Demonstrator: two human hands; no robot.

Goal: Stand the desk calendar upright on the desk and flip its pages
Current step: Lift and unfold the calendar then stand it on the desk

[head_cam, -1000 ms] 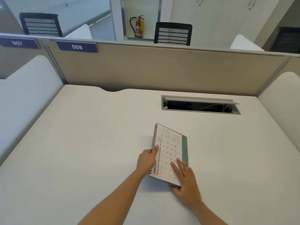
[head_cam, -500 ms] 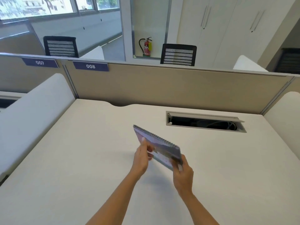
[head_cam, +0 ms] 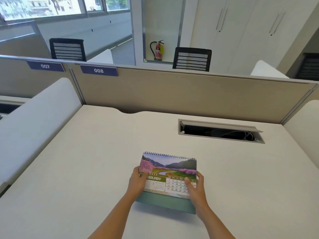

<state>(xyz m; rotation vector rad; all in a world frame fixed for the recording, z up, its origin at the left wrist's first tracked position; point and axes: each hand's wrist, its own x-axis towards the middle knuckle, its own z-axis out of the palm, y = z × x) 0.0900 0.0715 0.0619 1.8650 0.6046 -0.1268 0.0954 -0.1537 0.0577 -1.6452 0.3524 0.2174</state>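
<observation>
The spiral-bound desk calendar (head_cam: 168,171) faces me near the front middle of the white desk (head_cam: 86,169). Its page shows a pink-blossom landscape above the word FEBRUARY and a date grid. The spiral runs along the top and a teal base sticks out below. It leans back, raised at the spiral edge; I cannot tell whether the base rests on the desk. My left hand (head_cam: 138,182) grips its left edge, thumb on the page. My right hand (head_cam: 196,187) grips the right edge, thumb over the dates.
An open cable tray (head_cam: 219,131) is cut into the desk at the back right. A beige partition (head_cam: 172,94) closes the far side, with white dividers (head_cam: 34,118) at left and right. Black chairs and a fire extinguisher stand beyond.
The calendar lay flat with its spiral to the left; both hands lifted it, turned it, and now hold it facing me with the spiral on top.
</observation>
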